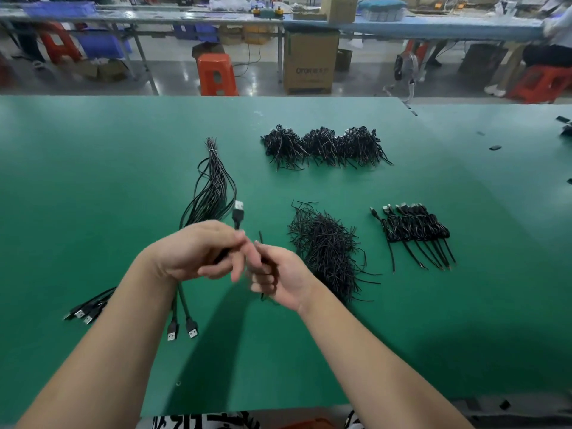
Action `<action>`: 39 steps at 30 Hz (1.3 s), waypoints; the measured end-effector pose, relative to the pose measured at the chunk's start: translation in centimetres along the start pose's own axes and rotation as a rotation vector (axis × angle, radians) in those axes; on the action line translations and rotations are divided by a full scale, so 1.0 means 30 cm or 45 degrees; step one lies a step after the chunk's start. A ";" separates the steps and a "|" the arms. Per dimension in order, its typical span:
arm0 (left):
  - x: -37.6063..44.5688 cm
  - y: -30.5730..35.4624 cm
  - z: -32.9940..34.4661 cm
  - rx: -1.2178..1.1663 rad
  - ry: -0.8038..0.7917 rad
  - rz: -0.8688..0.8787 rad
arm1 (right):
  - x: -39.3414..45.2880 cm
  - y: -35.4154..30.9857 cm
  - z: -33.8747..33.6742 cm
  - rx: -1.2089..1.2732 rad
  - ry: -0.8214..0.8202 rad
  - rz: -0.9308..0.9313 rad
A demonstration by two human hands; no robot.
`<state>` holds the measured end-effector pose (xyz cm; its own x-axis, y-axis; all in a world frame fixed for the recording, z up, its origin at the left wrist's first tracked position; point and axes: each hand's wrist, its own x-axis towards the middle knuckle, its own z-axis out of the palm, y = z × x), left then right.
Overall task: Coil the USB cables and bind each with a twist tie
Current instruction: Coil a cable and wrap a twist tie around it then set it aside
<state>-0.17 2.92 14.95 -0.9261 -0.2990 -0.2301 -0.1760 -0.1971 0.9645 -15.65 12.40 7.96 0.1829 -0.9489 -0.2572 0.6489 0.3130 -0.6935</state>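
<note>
The left hand [198, 252] is pinching a cable [238, 215] just below its plug, which is sticking up toward the table's [93, 168] far edge. The right hand [272, 274], touching the left, is curling round the cable's black length; whether a tie is in it is unclear. Both are hovering near the table's middle.

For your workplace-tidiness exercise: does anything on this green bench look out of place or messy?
Nothing looks damaged. Small dark scraps lie stray on the far right of the bench, away from the sorted cable piles.
</note>
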 end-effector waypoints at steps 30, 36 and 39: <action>0.082 0.047 0.093 -0.388 0.586 0.610 | 0.052 -0.064 -0.034 -0.300 0.192 -0.277; 0.008 0.039 0.066 0.562 0.200 -0.001 | 0.018 -0.175 -0.032 -0.468 0.214 -0.288; 0.023 0.017 0.093 0.928 0.343 -0.199 | 0.007 -0.201 -0.021 -0.482 0.171 -0.271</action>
<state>-1.84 5.22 15.66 -0.7762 -0.5524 -0.3038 -0.5581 0.3780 0.7387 -19.99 10.33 11.64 -0.0387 -0.9879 -0.1501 0.3416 0.1280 -0.9311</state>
